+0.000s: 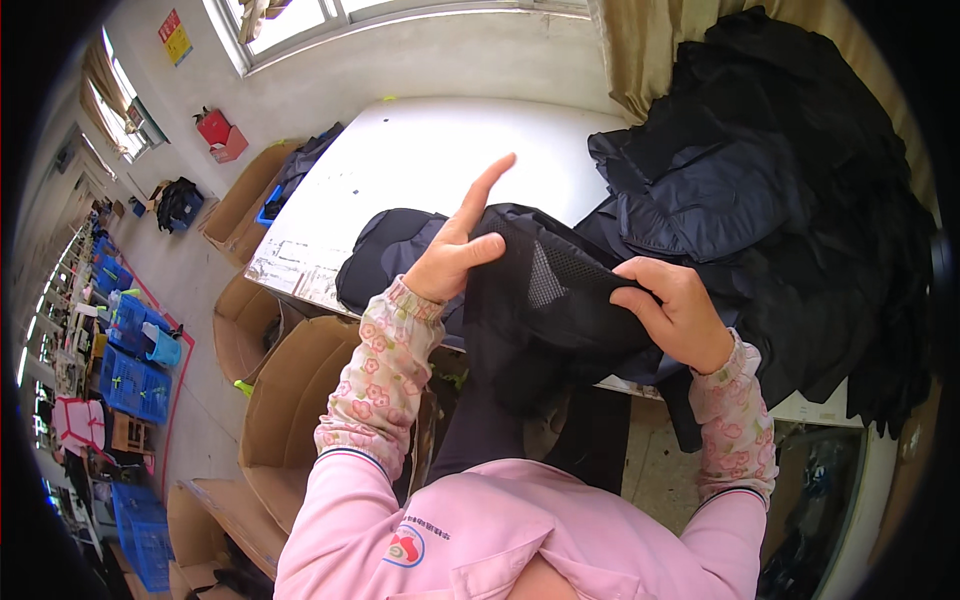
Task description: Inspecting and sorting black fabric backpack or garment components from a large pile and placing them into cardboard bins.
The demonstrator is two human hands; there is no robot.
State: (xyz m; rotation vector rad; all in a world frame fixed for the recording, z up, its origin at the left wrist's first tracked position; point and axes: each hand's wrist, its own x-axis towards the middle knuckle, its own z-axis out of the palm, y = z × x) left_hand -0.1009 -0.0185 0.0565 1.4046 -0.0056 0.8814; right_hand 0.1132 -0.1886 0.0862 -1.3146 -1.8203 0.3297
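My grip: both hands on a black garment piece, held above the tabletop edge.

From the head view, my right hand (pixel 680 315) is clamped on the right end of the black mesh-lined garment piece (pixel 545 300); my left hand (pixel 458 250) pinches its upper left edge, forefinger standing free. The piece runs left to right between my hands, the mesh face toward me, the lower part hanging down. I judge it best to keep the fabric taut and level. Behind it, on the white tabletop (pixel 430 150), lies a dark garment pile (pixel 760 170).
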